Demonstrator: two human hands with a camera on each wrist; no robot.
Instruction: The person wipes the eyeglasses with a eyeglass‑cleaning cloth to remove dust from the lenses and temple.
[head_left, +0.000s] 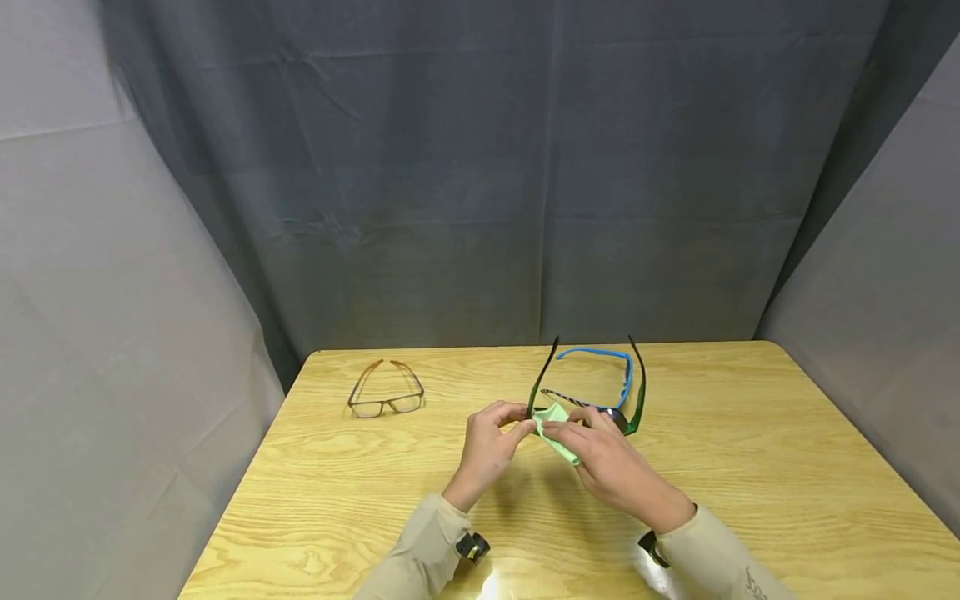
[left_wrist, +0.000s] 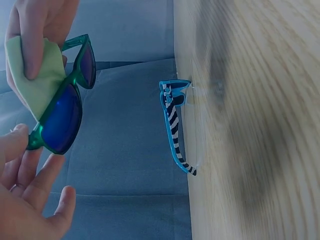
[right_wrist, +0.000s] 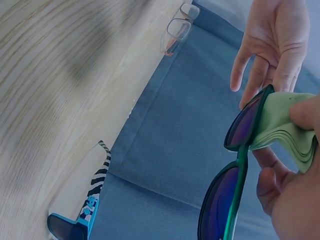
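Green-framed sunglasses (left_wrist: pixel 61 120) with dark bluish lenses are held up over the table, their dark-tipped temples spread open and pointing away. My left hand (head_left: pixel 486 447) pinches them at the left end of the frame, by the hinge; its other fingers are spread in the left wrist view. A folded light green cloth (right_wrist: pixel 280 120) is in my right hand (head_left: pixel 611 467). The right fingers press it over the left lens, on the side facing me. Part of that lens is hidden behind the cloth in the head view.
Blue sunglasses (head_left: pixel 628 379) with a zebra-striped temple lie on the wooden table (head_left: pixel 315 508) behind the held pair. Thin-framed eyeglasses (head_left: pixel 387 405) with brownish temples rest at the back left, temples open. A dark grey curtain (head_left: pixel 420 183) hangs behind the table.
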